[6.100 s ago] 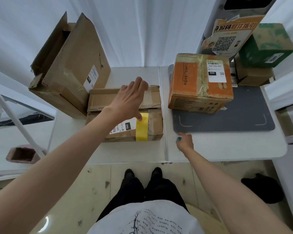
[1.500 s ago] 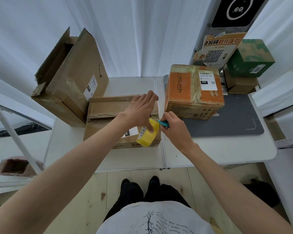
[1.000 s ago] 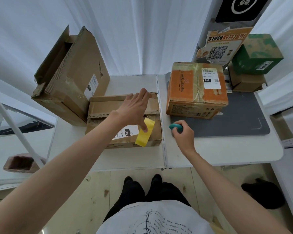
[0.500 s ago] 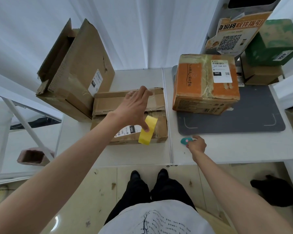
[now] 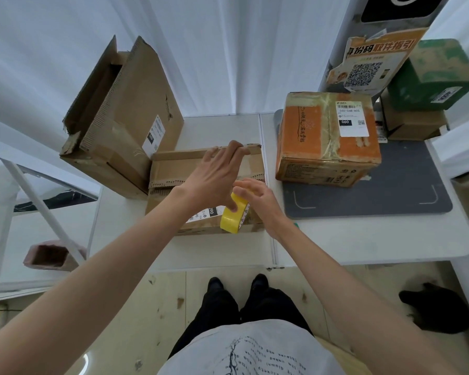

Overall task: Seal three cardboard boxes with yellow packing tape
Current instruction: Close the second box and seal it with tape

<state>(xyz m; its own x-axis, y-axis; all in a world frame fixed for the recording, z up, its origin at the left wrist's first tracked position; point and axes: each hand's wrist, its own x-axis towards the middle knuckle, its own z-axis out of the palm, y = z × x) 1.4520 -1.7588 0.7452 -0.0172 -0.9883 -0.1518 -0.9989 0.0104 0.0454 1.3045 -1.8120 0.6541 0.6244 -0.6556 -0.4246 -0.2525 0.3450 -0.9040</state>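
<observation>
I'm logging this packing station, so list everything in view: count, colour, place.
flat box: one, brown, on the table under both hands.
tape: one strip, yellow, over the flat box's near edge.
torn box: one, brown, open, leaning at back left.
orange box: one, orange and tan, on the mat.
mat: one, grey, on the table's right half.
green box: one, green, stacked at far right.
sign: one, orange and white, behind the orange box.
table: one, white.
left hand: pressing the flat box.
right hand: at the tape.

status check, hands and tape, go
Left hand flat on the flat box, thumb pinning yellow tape. Right hand open at the tape. Nothing blocking.
</observation>
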